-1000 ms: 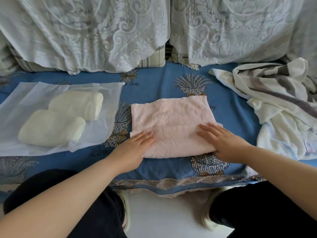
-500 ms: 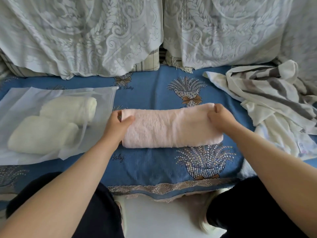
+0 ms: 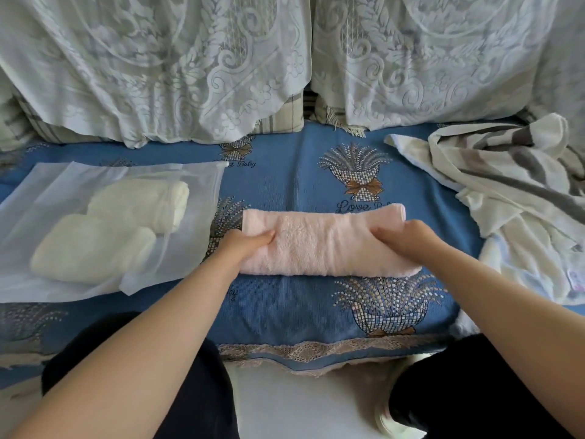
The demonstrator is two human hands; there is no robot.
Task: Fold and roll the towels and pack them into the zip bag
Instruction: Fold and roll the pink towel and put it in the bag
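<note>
Pink towel (image 3: 323, 242) is gripped at both ends | left hand (image 3: 245, 245), right hand (image 3: 400, 237) curled on (roll kept tight) | zip bag (image 3: 41, 198) is positioned alongside.

Soft, even daylight filled the head view, bright on the lace covers (image 3: 152, 68) at the back and dimmer toward the lower edge. Shadows were faint, only a thin dark line under the pink towel roll (image 3: 323, 245). No glare showed. Wide-angle bending curved the edges, and fine detail looked slightly soft throughout
</note>
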